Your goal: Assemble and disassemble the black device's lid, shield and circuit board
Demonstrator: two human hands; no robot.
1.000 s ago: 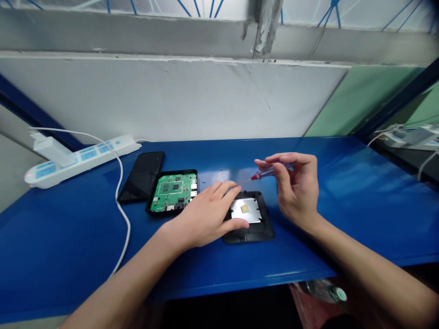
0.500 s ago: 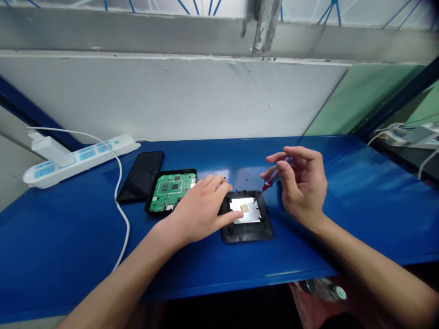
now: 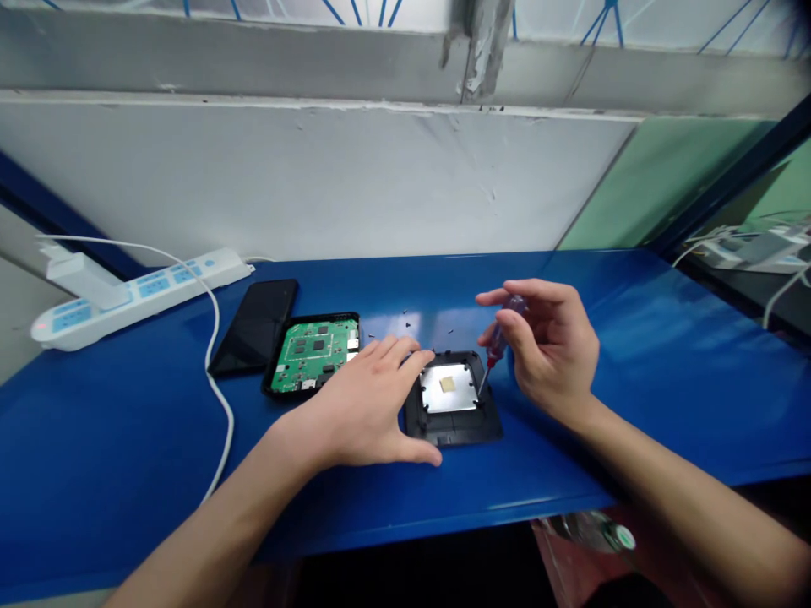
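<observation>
A black plastic case half (image 3: 453, 426) with a silver metal plate (image 3: 449, 390) and a small tan pad lies on the blue bench. My left hand (image 3: 364, 405) rests flat against the case's left edge, fingers spread, holding it steady. My right hand (image 3: 548, 346) pinches a small screwdriver (image 3: 496, 342) with a clear and red handle, held nearly upright, its tip at the plate's right edge. A green circuit board (image 3: 312, 351) sits in the other black case half to the left.
A black phone (image 3: 254, 325) lies left of the circuit board. A white power strip (image 3: 136, 295) with a plug and white cable (image 3: 219, 397) runs along the back left. Tiny screws (image 3: 406, 317) are scattered behind the case. The bench front edge is close below my arms.
The screwdriver swung from nearly level to upright, its tip dropping onto the plate's right edge. My left hand slid from over the plate to the case's left side.
</observation>
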